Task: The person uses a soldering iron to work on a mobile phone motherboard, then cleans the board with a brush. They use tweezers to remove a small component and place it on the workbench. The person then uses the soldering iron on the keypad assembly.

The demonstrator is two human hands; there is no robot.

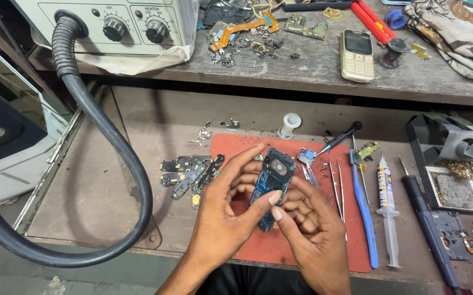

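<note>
Board (273, 183), blue and glossy, long and narrow with a dark round part near its top end, is being held tilted above the red mat (280, 246), in both hands. Left hand (231, 210) is cupping it from the side, fingers curling behind and the thumb stretching across toward its lower half. Right hand (307, 229) is closing on the lower end, thumb tip and a fingertip pressing against the edge, so the board is sitting pinched between the two hands' fingertips. Both grips are closed lightly around it, not spread.

The mat is lying flat and matte on a scuffed grey bench (111, 186). Just right of the hands, thin steel tweezers (337, 188), a blue toothbrush (363, 207), and a clear plastic syringe (388, 210) are lying side by side. Left of the hands, small dark parts (190, 175) are sitting off the mat. A thick ribbed hose (111, 147) is looping across the bench.
</note>
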